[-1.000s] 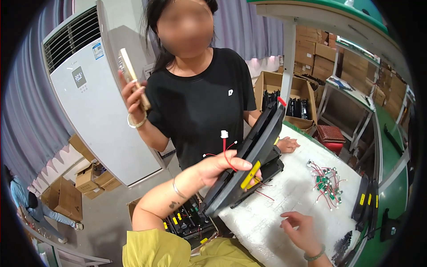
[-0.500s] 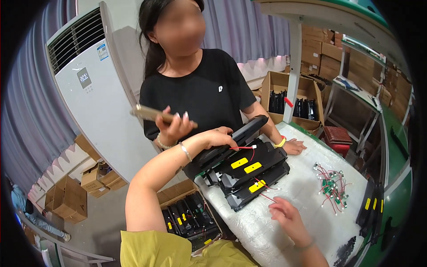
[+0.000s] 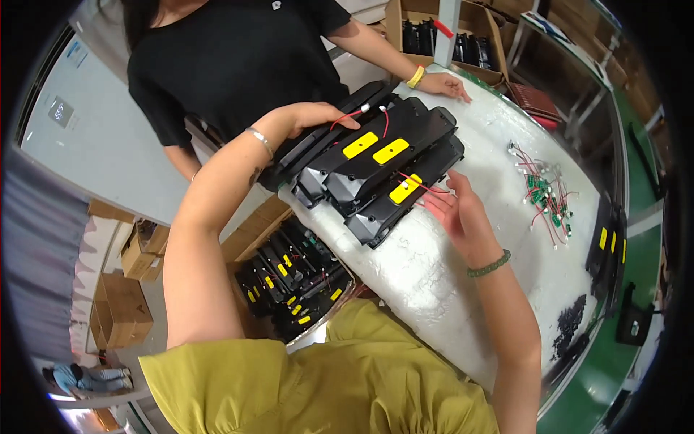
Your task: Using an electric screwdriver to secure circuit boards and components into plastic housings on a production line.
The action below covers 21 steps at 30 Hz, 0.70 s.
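Note:
My left hand (image 3: 312, 118) grips the upper edge of a black plastic housing (image 3: 296, 153) at the back of a stack, its fingers curled over the edge. A red wire (image 3: 350, 116) with a white connector lies by those fingers. In front lie more black housings (image 3: 423, 145) with yellow labels (image 3: 391, 151), overlapping each other. My right hand (image 3: 466, 217) is just right of the nearest housing, thumb and fingers apart. Red wires (image 3: 428, 187) from that housing reach between thumb and fingers, apparently not pinched.
Small green circuit boards (image 3: 548, 197) with red wires lie in a pile on the wrapped white tabletop (image 3: 499, 163). Labelled black parts (image 3: 606, 242) stand at the right edge. An open carton (image 3: 264, 217) of housings sits below left. Across the table, a co-worker's hand (image 3: 442, 85) rests on the top.
My view has tipped down. The housing under my left hand, raised at a slant before, lies lower now. My right hand has moved nearer the front housing and its fingers have spread.

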{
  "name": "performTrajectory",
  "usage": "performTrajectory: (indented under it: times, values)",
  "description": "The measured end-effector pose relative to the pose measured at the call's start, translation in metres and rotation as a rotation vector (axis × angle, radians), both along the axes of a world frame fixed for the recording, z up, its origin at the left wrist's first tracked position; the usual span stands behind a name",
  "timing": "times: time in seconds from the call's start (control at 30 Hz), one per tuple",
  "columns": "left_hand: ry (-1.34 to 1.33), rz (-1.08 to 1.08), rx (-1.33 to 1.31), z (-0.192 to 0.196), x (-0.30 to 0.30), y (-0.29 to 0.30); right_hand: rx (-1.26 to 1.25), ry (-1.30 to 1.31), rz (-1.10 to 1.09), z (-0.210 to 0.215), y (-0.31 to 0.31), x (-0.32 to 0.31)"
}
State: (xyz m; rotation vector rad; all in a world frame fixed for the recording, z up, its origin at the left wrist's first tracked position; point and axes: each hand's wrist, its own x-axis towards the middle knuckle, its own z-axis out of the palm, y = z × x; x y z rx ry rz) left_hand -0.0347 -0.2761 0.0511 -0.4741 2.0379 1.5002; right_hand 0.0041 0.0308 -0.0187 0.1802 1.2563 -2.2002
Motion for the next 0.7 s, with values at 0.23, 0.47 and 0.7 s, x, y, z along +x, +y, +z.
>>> performTrajectory:
  times: [0.23,0.47,0.7]
  values:
    - [-0.151,-0.074,0.174,-0.018,0.006,-0.016,0.122,0.020,0.061,0.004,-0.004,0.019]
    - [0.024,-0.103,0.075,-0.021,0.019,0.023,0.293,-0.020,0.047,0.016,-0.020,0.020]
    - [0.022,-0.067,0.361,-0.033,0.038,0.048,0.106,0.130,0.138,0.005,-0.027,0.008]
